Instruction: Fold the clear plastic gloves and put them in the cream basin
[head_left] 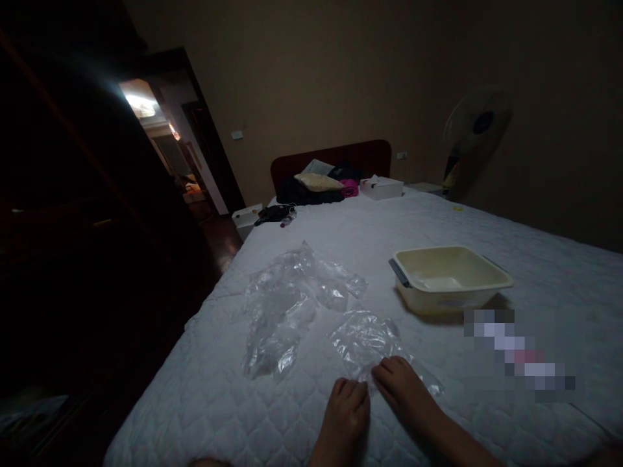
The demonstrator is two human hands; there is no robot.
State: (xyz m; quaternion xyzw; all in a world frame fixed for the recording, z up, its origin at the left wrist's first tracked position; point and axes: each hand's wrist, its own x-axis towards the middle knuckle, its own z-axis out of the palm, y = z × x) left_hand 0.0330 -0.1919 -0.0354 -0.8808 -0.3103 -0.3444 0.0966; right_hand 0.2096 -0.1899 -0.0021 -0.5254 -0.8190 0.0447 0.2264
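Note:
Both my hands rest low on the white quilted bed [204,395]. My left hand [343,414] lies knuckles up with its fingers curled, pinching the near edge of a small clear plastic bag [363,338]. My right hand [400,384] also has its fingers bent down onto that same bag's near edge. Further left on the quilt lies a larger heap of crumpled clear plastic bags [287,305], untouched by either hand.
A cream plastic basin [450,277] stands on the bed to the right of the bags. Pillows, dark clothes and a white box [382,188] lie by the headboard. A standing fan [474,139] is at the far right. The bed's left edge drops to a dark floor.

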